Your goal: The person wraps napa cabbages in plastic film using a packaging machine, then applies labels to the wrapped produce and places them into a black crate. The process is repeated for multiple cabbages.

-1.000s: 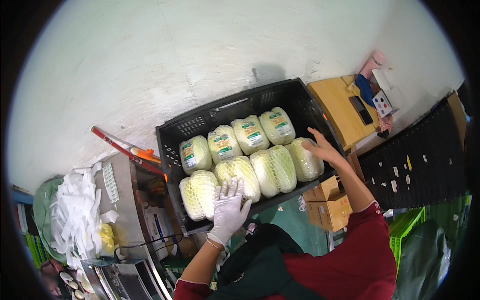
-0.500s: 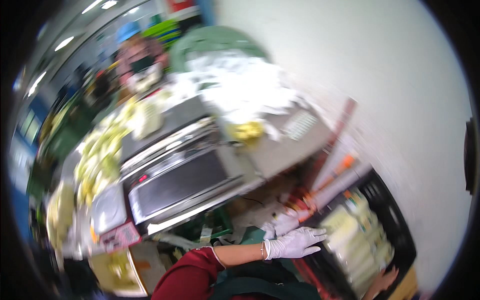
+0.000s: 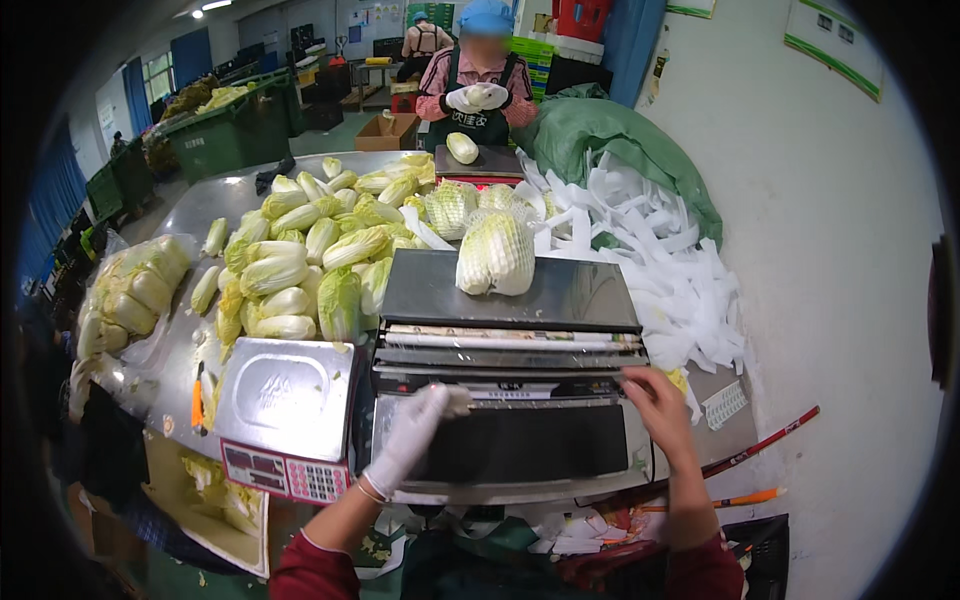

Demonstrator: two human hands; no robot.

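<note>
A wrapping machine (image 3: 520,440) with a dark flat plate lies straight in front of me, a film roll (image 3: 510,340) across its back part. Over its left front, my left hand (image 3: 408,435), in a white glove, reaches in with fingers pointing right; they look slightly smeared and no held thing shows. My bare right hand (image 3: 660,405) is at the machine's right end, fingers bent and a little apart, near the bar edge. Behind the roll, a bundle of napa cabbages in white foam net (image 3: 497,255) rests on the machine's grey top plate (image 3: 590,295).
A scale (image 3: 285,400) and an orange-handled knife (image 3: 197,400) lie left. Loose napa cabbages (image 3: 300,240) cover the table's far left; bagged ones (image 3: 140,290) stand beyond. White foam nets (image 3: 640,230) heap right. A co-worker (image 3: 478,80) stands opposite. A black crate (image 3: 760,550) is lower right.
My view has swung left from the crate of packed cabbages to the table. Both hands have left the crate and come over the wrapping machine.
</note>
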